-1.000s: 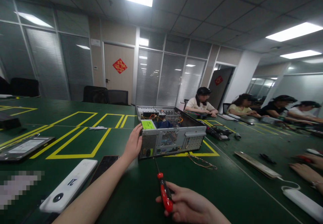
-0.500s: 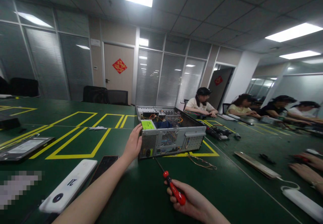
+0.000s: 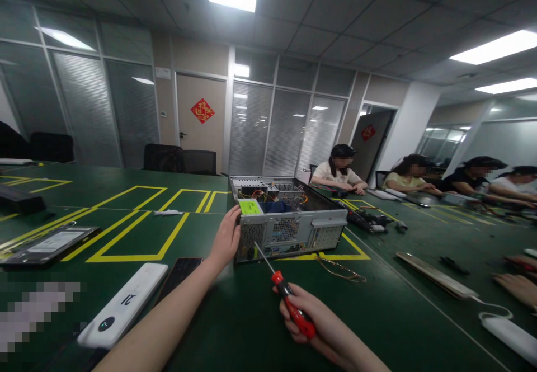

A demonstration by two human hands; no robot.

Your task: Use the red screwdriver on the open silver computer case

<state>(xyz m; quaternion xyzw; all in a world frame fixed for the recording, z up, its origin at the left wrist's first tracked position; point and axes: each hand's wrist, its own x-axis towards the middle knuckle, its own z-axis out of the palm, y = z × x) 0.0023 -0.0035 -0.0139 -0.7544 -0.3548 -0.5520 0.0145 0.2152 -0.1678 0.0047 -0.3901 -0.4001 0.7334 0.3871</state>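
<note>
An open grey computer case point(image 3: 289, 224) lies on the green table point(image 3: 251, 316), its rear panel facing me. My left hand point(image 3: 226, 239) rests flat against the case's left rear corner, fingers stretched upward. My right hand point(image 3: 319, 324) is closed around the red handle of a screwdriver point(image 3: 289, 302). Its thin shaft slants up and left, the tip close to the rear panel near the lower left. Inside the case I see a green label and coloured wires.
A white device marked 21 point(image 3: 121, 310) and a dark phone point(image 3: 180, 271) lie at the near left. A flat panel point(image 3: 50, 243) lies further left. A thin cable loop point(image 3: 339, 270) lies right of the case. Several people sit at the far right; another person's hand point(image 3: 520, 288) rests there.
My right hand has lifted the screwdriver and swung its tip up toward the case's rear panel. The left hand has stayed on the case corner.
</note>
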